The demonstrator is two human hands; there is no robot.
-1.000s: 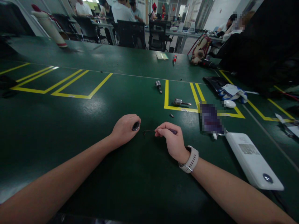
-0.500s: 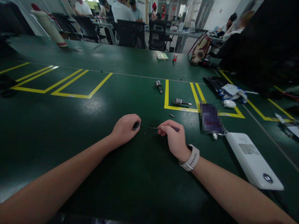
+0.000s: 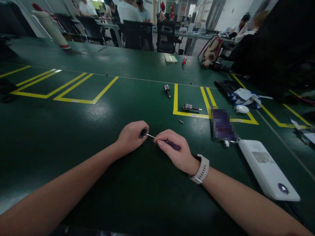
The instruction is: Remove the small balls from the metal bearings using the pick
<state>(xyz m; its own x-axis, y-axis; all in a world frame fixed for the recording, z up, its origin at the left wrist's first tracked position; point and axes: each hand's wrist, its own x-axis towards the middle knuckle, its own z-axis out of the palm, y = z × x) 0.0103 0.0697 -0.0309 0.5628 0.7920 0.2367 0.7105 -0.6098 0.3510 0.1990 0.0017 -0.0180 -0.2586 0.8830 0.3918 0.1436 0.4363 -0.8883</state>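
Note:
My left hand [image 3: 130, 137] rests on the green table [image 3: 81, 131], closed around a small dark cylindrical part [image 3: 143, 133] whose open round end faces right. My right hand [image 3: 176, 151], with a pale watch on its wrist, pinches a thin screwdriver with a purple handle [image 3: 169, 143]. The tool's metal shaft slants up to the left and its tip reaches the mouth of the cylindrical part. A tiny dark piece [image 3: 152, 141] lies on the table just under the shaft.
Two metal cylindrical parts [image 3: 167, 88] [image 3: 188, 107] and a small dark piece [image 3: 181, 121] lie beyond my hands near yellow floor-tape lines. A white flat device [image 3: 267, 168] lies at right, gloves [image 3: 243, 96] and a red-handled screwdriver [image 3: 183, 61] farther back. People sit at distant tables.
My right hand drew the screwdriver back to the right, then swung it left so the tip now meets the mouth of the part. The left hand stayed still.

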